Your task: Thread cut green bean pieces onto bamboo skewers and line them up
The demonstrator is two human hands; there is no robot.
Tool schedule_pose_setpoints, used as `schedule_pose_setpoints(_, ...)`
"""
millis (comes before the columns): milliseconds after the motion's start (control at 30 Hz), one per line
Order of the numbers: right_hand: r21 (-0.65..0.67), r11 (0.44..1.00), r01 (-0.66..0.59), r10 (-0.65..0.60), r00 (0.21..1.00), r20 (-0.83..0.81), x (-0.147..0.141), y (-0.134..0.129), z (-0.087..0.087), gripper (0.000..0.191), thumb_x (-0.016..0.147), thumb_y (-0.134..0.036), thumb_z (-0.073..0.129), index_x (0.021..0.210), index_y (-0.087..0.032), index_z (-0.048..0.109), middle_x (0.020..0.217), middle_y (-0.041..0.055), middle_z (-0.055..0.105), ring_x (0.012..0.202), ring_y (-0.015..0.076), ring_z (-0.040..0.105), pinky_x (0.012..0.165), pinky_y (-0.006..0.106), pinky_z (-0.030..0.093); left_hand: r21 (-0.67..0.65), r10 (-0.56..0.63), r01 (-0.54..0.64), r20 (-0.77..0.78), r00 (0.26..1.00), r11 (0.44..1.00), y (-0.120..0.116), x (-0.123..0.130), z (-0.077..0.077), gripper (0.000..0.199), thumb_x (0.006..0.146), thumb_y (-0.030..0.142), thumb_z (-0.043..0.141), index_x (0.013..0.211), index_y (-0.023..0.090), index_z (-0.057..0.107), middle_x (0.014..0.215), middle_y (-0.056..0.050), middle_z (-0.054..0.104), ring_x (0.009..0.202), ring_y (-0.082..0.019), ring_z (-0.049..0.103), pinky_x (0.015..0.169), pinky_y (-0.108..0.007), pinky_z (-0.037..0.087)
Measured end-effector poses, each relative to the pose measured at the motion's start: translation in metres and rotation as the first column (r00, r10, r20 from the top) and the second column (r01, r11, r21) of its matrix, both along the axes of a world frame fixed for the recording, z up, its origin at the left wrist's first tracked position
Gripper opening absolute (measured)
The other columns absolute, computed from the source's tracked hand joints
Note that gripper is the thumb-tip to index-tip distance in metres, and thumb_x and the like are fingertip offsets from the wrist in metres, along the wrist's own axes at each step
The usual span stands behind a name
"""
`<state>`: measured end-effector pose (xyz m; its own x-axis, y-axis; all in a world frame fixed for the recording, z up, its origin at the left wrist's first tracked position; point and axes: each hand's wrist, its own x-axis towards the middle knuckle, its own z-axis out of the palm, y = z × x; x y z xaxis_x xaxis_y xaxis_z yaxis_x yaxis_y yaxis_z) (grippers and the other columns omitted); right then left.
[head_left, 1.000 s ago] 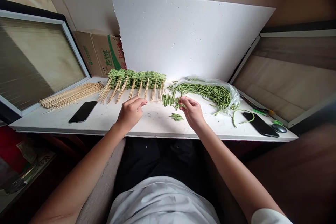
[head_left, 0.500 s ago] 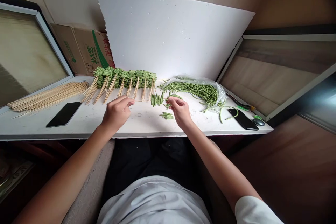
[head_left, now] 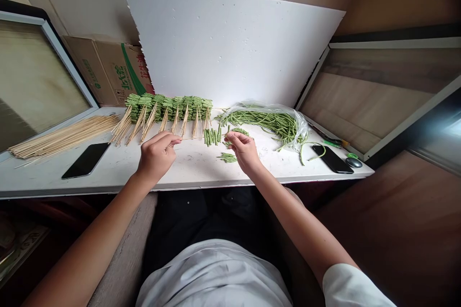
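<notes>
Along the front edge of the white surface (head_left: 194,169), my head camera shows the person's two bare hands working just above it. The left hand (head_left: 155,157) has its grip closed on a thin bamboo skewer (head_left: 194,138), pinching it between thumb and fingers, with the skewer lying roughly level and pointing right. A short run of cut green bean pieces (head_left: 212,137) sits side by side on that skewer, each crossing it upright. The right hand (head_left: 245,151) is almost closed near the skewer's far end, its fingertips (head_left: 230,136) pinching a small bean piece (head_left: 228,130). I cannot tell from here whether that piece is on the skewer.

A small loose pile of cut beans (head_left: 227,157) lies on the surface just beyond the right hand. Further right, a clear plastic bag (head_left: 264,122) holds long green beans, with some trailing out onto the surface. Beyond the left hand, a tight row of loaded skewers (head_left: 167,108) stands side by side, their bare ends pointing toward me. A bundle of bare skewers (head_left: 63,136) lies at the far left. A black phone (head_left: 85,160) rests left of the hands and another (head_left: 332,159) right of the bag. A white foam board (head_left: 226,38) stands behind everything, beside a cardboard box (head_left: 108,71).
</notes>
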<state>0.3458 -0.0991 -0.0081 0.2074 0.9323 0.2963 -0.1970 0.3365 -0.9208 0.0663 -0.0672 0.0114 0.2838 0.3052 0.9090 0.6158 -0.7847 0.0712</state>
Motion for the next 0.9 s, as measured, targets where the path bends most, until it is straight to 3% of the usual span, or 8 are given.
schedule_pose_setpoints(167, -0.036, 0.999, -0.009, 0.007, 0.999, -0.048, -0.007, -0.001, -0.001, 0.027, 0.074, -0.050, 0.091, 0.081, -0.025, 0.082, 0.088, 0.0037, 0.076, 0.088, 0.0202, 0.067, 0.070, 0.031, 0.048, 0.054, -0.014, 0.015, -0.023, 1.000, 0.998, -0.003, 0.003, 0.000, 0.039, 0.080, -0.008, 0.045, 0.086, 0.018, 0.073, 0.084, -0.003, 0.076, 0.079, -0.017, 0.074, 0.072, -0.026, 0.058)
schedule_pose_setpoints(367, -0.088, 0.995, -0.038, 0.028, 0.993, -0.117, -0.015, -0.002, -0.003, 0.023, 0.072, -0.045, 0.090, 0.076, -0.025, 0.080, 0.087, 0.0021, 0.072, 0.088, 0.0172, 0.063, 0.068, 0.028, 0.046, 0.028, -0.018, 0.020, -0.046, 0.999, 0.999, -0.003, 0.005, -0.004, 0.039, 0.079, -0.009, 0.044, 0.087, 0.017, 0.073, 0.086, -0.004, 0.076, 0.080, -0.017, 0.074, 0.074, -0.025, 0.059)
schedule_pose_setpoints(633, -0.164, 0.985, -0.057, 0.047, 0.997, -0.061, -0.009, -0.002, -0.001, 0.032, 0.072, -0.051, 0.090, 0.080, -0.022, 0.077, 0.092, 0.0033, 0.072, 0.089, 0.0170, 0.062, 0.071, 0.026, 0.046, -0.026, -0.031, 0.030, -0.043, 0.999, 0.999, 0.001, 0.006, -0.008, 0.038, 0.080, -0.008, 0.044, 0.087, 0.016, 0.073, 0.084, -0.004, 0.076, 0.078, -0.017, 0.073, 0.070, -0.024, 0.056)
schedule_pose_setpoints(733, -0.182, 0.969, -0.166, 0.179, 0.982, 0.061, 0.007, 0.001, 0.005, 0.039, 0.076, -0.051, 0.089, 0.104, -0.024, 0.081, 0.106, 0.0048, 0.076, 0.096, 0.0187, 0.066, 0.076, 0.027, 0.049, -0.061, -0.006, 0.006, -0.010, 1.000, 0.998, 0.006, 0.003, -0.008, 0.034, 0.083, -0.005, 0.048, 0.086, 0.017, 0.073, 0.083, -0.003, 0.076, 0.078, -0.017, 0.073, 0.069, -0.025, 0.055)
schedule_pose_setpoints(800, -0.224, 0.942, -0.250, 0.299, 0.927, 0.225, 0.022, 0.005, 0.006, 0.043, 0.084, -0.051, 0.083, 0.118, -0.026, 0.080, 0.118, 0.0068, 0.077, 0.100, 0.0208, 0.068, 0.078, 0.029, 0.051, -0.090, 0.018, -0.017, 0.011, 1.000, 0.996, 0.011, 0.000, -0.008, 0.030, 0.084, -0.002, 0.051, 0.084, 0.018, 0.073, 0.083, -0.003, 0.077, 0.078, -0.018, 0.073, 0.069, -0.026, 0.054)
schedule_pose_setpoints(833, -0.240, 0.936, -0.257, 0.330, 0.878, 0.347, 0.029, 0.007, 0.005, 0.040, 0.088, -0.050, 0.079, 0.119, -0.025, 0.080, 0.122, 0.0083, 0.077, 0.101, 0.0222, 0.069, 0.080, 0.031, 0.052, -0.107, 0.028, -0.026, 0.019, 0.999, 0.994, 0.013, -0.001, -0.009, 0.029, 0.085, -0.001, 0.052, 0.084, 0.018, 0.073, 0.083, -0.003, 0.077, 0.078, -0.018, 0.074, 0.069, -0.026, 0.054)
schedule_pose_setpoints(900, -0.210, 0.961, -0.177, 0.273, 0.712, 0.647, 0.042, 0.013, 0.001, 0.028, 0.095, -0.043, 0.074, 0.111, -0.022, 0.083, 0.121, 0.0112, 0.079, 0.101, 0.0255, 0.070, 0.087, 0.038, 0.053, -0.138, 0.043, -0.038, 0.031, 0.999, 0.990, 0.017, -0.004, -0.010, 0.027, 0.084, 0.000, 0.053, 0.083, 0.018, 0.073, 0.083, -0.003, 0.078, 0.078, -0.019, 0.074, 0.069, -0.026, 0.054)
